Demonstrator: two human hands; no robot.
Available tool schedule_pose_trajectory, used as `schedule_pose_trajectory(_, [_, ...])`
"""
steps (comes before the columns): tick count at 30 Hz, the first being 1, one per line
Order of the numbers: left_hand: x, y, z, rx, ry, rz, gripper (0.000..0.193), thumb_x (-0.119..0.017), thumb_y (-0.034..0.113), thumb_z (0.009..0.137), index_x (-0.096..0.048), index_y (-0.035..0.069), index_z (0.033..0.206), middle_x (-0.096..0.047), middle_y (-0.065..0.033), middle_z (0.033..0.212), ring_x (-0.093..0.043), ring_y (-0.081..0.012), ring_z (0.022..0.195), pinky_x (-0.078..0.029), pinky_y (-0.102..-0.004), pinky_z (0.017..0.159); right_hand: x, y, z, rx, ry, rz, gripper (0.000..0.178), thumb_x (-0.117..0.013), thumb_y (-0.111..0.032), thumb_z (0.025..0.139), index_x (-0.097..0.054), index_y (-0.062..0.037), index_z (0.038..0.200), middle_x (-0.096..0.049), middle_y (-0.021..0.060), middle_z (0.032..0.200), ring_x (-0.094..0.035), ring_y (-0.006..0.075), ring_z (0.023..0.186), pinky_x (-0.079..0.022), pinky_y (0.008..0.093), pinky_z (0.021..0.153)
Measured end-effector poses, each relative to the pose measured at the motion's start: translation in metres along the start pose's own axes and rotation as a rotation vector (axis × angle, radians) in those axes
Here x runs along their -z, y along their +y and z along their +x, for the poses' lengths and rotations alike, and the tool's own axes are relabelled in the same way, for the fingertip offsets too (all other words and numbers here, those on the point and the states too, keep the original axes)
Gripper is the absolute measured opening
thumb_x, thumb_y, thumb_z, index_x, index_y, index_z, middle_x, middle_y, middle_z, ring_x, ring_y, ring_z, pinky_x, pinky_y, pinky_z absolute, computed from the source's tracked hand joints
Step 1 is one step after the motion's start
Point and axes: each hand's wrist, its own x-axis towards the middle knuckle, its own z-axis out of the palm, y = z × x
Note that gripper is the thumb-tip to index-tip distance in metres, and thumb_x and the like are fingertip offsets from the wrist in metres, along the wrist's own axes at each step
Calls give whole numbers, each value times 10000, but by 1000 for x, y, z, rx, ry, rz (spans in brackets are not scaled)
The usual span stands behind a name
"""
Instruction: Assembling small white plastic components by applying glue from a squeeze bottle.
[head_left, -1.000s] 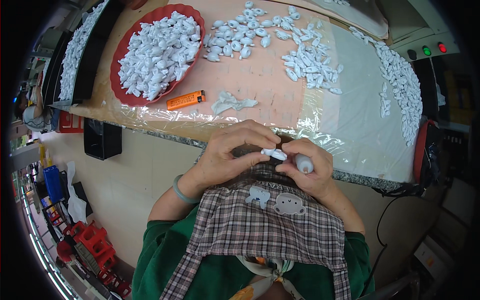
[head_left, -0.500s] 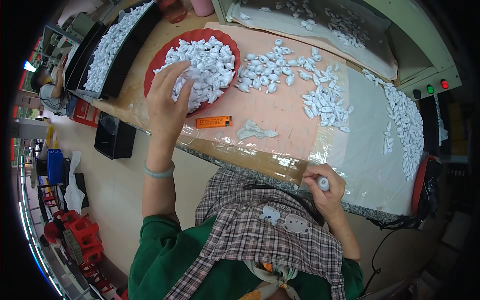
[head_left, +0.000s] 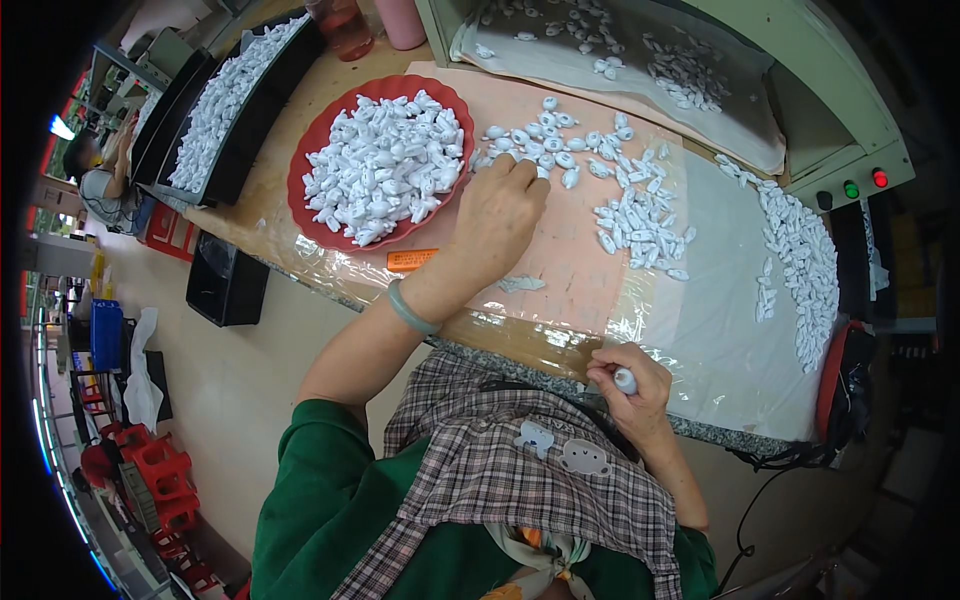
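My left hand (head_left: 497, 218), with a pale bracelet on its wrist, reaches over the pink sheet to the near edge of a group of small round white pieces (head_left: 548, 135). Its fingers bend down and close together there; the back of the hand hides what lies between the tips. My right hand (head_left: 632, 385) stays at the table's front edge, fingers wrapped round a slim tool with a pale rounded end (head_left: 625, 381). Left of my left hand, a red scalloped bowl (head_left: 299, 203) is heaped with white pieces (head_left: 385, 165). Longer white pieces (head_left: 640, 225) lie to its right.
An orange lighter (head_left: 408, 260) and crumpled tissue (head_left: 520, 284) lie by my left forearm. More white pieces (head_left: 800, 255) spread at the right beside a green metal housing (head_left: 850, 130). A black tray (head_left: 245, 125) of pieces stands far left. A person (head_left: 98, 180) sits beyond.
My left hand has left the bowl and moved right to the round pieces, its spread fingers now drawn together. My right hand keeps its hold on the tool. The view has shifted slightly.
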Motion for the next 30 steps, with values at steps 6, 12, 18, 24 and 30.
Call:
schedule_pose_trajectory(6, [-6,-1,1,-76,-36,-14,225,-666,43,680,-630,25,901,-609,-84,876,-567,-275,849,-491,-367,687,-1,2,0,1,-36,13,273,-711,71,718,-601,2,958,-647,127,798,-661,204,692,-520,279,609])
schedule_pose_trajectory(12, [37,24,-3,330,-126,-767,283,-647,-32,774,-639,-1,1055,-608,-63,899,-599,-171,886,-509,-260,730,7,3,-5,-249,-34,223,303,-665,-8,808,-497,-6,1060,-629,94,896,-591,126,768,-492,250,704])
schedule_pose_trajectory(18, [40,46,-40,618,-344,-1668,342,-625,2,866,-590,-3,1206,-625,-36,998,-612,-115,858,-518,-242,822,18,8,-3,-314,36,565,327,-597,-111,853,-383,-64,1095,-531,129,1049,-539,136,804,-455,233,645])
schedule_pose_trajectory(24, [49,55,-58,855,-380,-2008,366,-617,25,876,-556,-11,1235,-653,-115,1044,-653,-170,898,-535,-262,801,21,7,3,-259,187,498,233,-641,-135,862,-554,-2,1032,-486,108,1089,-570,125,711,-390,178,486])
schedule_pose_trajectory(30, [48,59,-67,922,-444,-2185,380,-624,41,874,-539,-26,1239,-650,-124,1037,-673,-209,896,-555,-254,788,21,0,11,-236,358,534,417,-747,-203,807,-519,-11,1099,-594,121,972,-601,135,700,-450,176,493])
